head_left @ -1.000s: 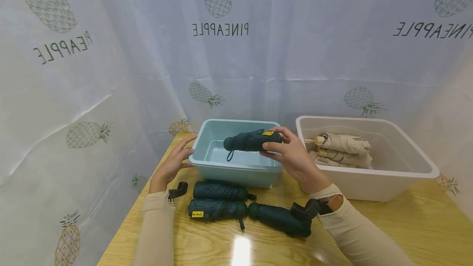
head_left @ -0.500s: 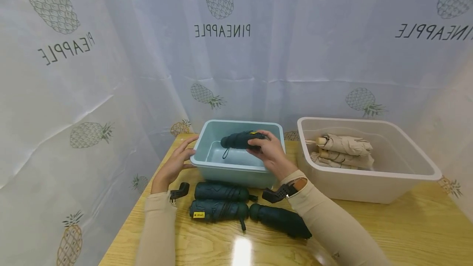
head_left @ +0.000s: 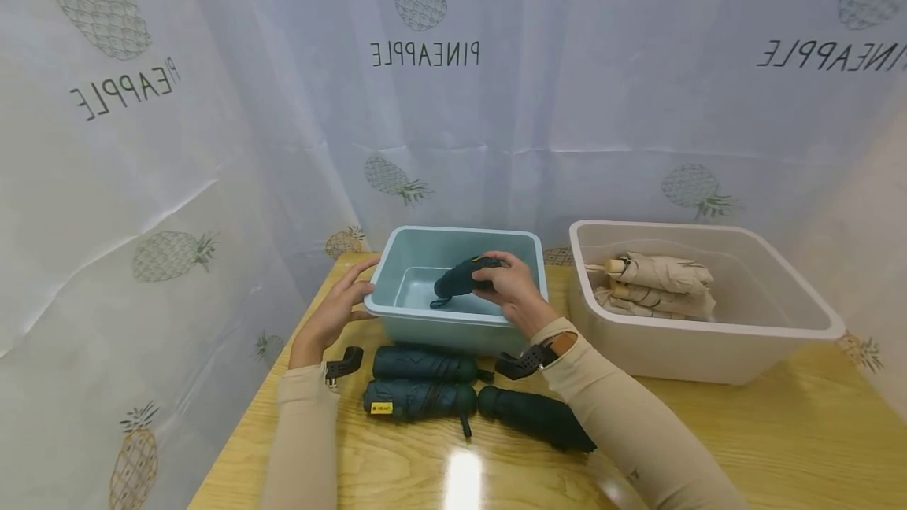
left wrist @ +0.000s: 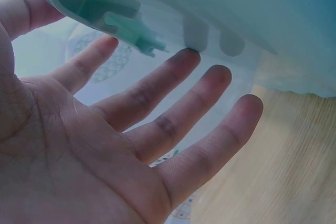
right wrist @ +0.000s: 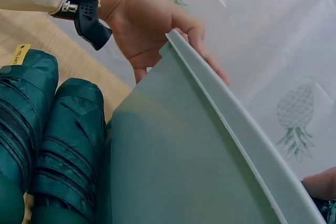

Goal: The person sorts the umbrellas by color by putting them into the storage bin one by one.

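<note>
In the head view my right hand (head_left: 512,286) grips a dark green folded umbrella (head_left: 457,279) inside the light blue bin (head_left: 418,312). The umbrella tilts, its capped end and wrist loop low near the bin floor. My left hand (head_left: 336,312) is at the bin's left end, touching the rim; the left wrist view shows its fingers (left wrist: 197,119) nearly straight beside the outer wall. Two more folded umbrellas, a back one (head_left: 421,366) and a front one with a yellow tag (head_left: 418,400), lie before the bin. Another umbrella (head_left: 534,417) lies partly under the right forearm.
A larger white bin (head_left: 708,352) stands to the right, with several beige folded umbrellas (head_left: 662,274) piled in its left part. Both bins stand on a wooden table (head_left: 397,471). A pineapple-print curtain (head_left: 602,116) hangs behind and at the left.
My right hand has moved left and down into the blue bin with the umbrella, whose capped end has dipped from level to tilted. The left hand has stayed at the rim.
</note>
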